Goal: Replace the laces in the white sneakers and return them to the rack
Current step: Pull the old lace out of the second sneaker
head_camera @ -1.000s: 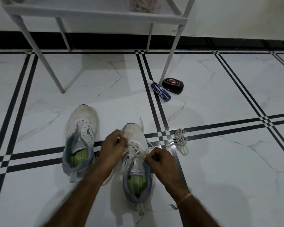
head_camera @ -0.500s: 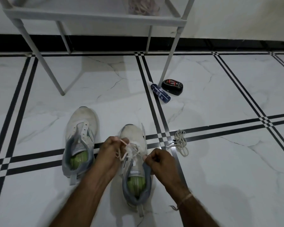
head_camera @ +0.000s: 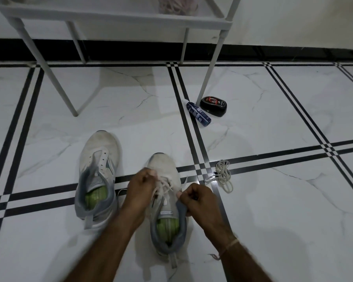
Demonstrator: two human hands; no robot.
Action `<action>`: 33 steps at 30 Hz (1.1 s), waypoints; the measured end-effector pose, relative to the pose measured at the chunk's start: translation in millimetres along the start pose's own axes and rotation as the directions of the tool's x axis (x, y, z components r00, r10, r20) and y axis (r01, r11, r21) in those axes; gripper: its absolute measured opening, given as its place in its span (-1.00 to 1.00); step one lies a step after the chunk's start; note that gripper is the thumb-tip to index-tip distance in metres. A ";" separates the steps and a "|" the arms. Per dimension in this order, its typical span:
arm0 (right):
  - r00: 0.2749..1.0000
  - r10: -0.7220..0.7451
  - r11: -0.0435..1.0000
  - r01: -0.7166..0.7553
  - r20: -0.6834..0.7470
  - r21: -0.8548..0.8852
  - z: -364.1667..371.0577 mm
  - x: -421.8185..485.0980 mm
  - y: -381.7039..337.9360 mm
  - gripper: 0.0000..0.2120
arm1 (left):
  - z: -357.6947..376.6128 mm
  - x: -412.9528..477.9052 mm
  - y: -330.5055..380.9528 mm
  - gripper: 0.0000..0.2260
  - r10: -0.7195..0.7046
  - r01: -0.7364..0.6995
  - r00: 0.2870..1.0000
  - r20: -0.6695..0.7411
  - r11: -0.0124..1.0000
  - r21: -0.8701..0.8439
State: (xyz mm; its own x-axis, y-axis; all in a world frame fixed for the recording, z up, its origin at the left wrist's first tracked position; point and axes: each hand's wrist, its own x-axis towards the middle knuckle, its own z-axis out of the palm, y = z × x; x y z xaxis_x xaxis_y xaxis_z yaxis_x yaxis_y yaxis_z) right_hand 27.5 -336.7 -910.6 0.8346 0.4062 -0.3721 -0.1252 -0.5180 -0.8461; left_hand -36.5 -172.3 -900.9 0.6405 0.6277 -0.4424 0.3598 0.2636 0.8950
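My left hand [head_camera: 140, 187] and right hand [head_camera: 198, 198] are curled tight, each pinching a strand of the lace [head_camera: 166, 185] on the sneaker [head_camera: 161, 164] just ahead at 12 o'clock. The unlaced sneaker [head_camera: 99, 159] stands at 10 o'clock. A loose lace [head_camera: 224, 177] lies at 2 o'clock, and the rack [head_camera: 114, 18] stands farthest off at 12.

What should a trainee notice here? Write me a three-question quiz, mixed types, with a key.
1. True or false: the left sneaker has no lace.
2. The loose lace lies: A in a box; B on the floor, right of the right sneaker; C draped over a wrist.
3. Fill in: the left hand and right hand both pinch the right sneaker's ____.
Key: 1 true; 2 B; 3 lace.
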 end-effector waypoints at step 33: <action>0.958 -0.224 0.945 0.259 0.181 -0.201 -0.6 12.9 4.3 -0.71 | -23.6 -25.2 -20.7 -0.79 0.312 -0.355 0.932 0.183 0.691 0.629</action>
State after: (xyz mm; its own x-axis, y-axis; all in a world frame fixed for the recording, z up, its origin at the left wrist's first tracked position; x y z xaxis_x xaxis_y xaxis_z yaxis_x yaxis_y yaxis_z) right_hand 38.0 -334.1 -918.8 0.7305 0.6409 -0.2360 0.2056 -0.5360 -0.8188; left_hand -76.1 -176.2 -906.9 0.8335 0.5336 -0.1437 0.4485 -0.5013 0.7400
